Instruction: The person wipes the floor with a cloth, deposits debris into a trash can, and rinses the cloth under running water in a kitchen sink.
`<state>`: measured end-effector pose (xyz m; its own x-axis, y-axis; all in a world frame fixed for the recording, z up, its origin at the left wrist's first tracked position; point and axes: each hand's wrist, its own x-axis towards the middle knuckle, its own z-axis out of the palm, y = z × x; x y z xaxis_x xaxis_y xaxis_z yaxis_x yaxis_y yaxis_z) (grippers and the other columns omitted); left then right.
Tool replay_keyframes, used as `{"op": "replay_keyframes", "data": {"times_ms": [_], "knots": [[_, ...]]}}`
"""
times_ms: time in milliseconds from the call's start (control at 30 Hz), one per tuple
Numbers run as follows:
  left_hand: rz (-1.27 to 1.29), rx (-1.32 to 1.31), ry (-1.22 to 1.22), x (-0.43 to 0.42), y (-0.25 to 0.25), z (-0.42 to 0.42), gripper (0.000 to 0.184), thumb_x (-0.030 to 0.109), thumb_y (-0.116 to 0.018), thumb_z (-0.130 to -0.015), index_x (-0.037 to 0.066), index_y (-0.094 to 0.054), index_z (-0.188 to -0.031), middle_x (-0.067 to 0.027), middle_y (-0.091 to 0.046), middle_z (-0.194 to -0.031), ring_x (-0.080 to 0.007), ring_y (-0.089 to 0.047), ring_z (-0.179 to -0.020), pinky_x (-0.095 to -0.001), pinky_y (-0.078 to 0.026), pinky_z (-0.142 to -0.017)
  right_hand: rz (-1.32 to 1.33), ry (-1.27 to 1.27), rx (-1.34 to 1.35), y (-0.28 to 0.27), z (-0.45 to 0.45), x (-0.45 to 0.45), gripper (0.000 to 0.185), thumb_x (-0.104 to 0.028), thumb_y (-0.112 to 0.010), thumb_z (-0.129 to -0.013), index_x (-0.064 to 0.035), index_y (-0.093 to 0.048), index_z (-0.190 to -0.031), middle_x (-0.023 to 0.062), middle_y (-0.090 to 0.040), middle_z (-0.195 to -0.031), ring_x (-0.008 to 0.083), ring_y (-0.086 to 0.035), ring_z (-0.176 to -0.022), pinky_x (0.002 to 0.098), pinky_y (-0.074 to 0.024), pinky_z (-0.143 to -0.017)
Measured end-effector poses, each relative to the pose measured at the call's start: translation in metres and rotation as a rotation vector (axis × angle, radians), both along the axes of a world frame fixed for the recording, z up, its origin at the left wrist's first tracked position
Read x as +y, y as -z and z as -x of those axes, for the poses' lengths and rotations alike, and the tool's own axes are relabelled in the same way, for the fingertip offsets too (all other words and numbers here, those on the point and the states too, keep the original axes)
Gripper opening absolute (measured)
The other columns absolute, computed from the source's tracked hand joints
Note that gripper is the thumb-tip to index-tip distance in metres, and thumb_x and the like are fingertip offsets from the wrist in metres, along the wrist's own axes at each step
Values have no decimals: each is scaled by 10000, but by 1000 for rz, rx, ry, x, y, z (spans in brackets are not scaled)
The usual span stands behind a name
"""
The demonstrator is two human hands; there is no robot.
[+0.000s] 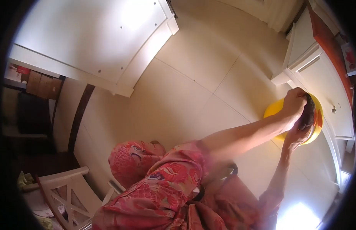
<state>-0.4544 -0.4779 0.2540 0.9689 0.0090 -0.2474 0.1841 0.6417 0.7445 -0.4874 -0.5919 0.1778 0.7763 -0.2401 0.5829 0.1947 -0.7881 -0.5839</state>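
My left hand [295,102] is closed on the upper end of a dark, wet-looking cloth [309,111]. Just below it, my right hand [297,135] grips the lower end of the same cloth. Both fists are close together over a yellow bucket [273,110], whose far side and rim show around them. Something orange [319,119] shows at the bucket's right side. The bucket's inside is mostly hidden behind my hands and the cloth.
White cabinets [319,73] with a reddish-brown top stand right beside the bucket. A large white piece of furniture [93,34] fills the upper left. A white chair [70,195] is at lower left. Pale tiles [193,88] cover the floor. Red patterned fabric [159,180] covers my body.
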Motion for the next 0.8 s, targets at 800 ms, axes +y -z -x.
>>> {"op": "replay_keyframes", "data": {"times_ms": [800], "knots": [[-486,642,-857,157,226,189,270,50,-552,-865,32,-579,-1133,-76,-611,-965,-162,-583,-869,-281,-464,-779,-629,-1055,1458,164,42,247,421,-78,-562,-743,37,-532,-1147,124,-617,-962,186,-576,-853,293,-471,-759]]}}
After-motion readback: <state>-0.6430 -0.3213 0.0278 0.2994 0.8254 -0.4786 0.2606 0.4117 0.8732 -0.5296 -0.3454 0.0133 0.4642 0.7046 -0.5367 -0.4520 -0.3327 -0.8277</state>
